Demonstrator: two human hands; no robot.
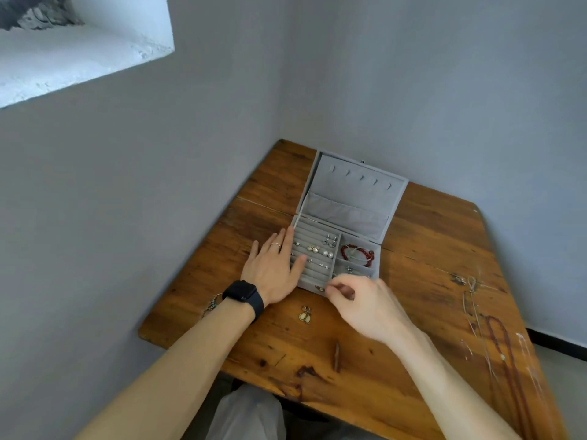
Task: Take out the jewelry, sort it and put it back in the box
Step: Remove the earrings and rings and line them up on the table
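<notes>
The right hand (pixel 359 300) is curling its fingers at the near edge of an open jewelry box (pixel 374 249), thumb and forefinger drawn together just beside a small brownish piece (pixel 320 288) in the front row. Whether they are actually pinching anything cannot be told. The left hand (pixel 273 265) is lying flat with straight fingers against the box's left wall, thumb reaching over the padded rolls, holding nothing. It is wearing one thin ring (pixel 276 244) and one black smartwatch (pixel 243 295).

The box is sitting on a worn wooden table (pixel 428 236) pushed into a corner of grey walls (pixel 158 185). It is rectangular and lined in soft grey velvet. Its lid (pixel 355 188) is standing open, showing five small hooks and one gathered pocket. Ridged rolls are filling the left part, with several small earrings, some pearl-like (pixel 328 254), tucked between them. One red bead bracelet (pixel 357 254) is resting in the far right compartment.

Two pale teardrop earrings (pixel 305 314) are lying on the table between the forearms. A beaded piece (pixel 211 304) is peeking out by the left wrist. Three long strands, one of dark red beads (pixel 505 344), are trailing along the right edge.
</notes>
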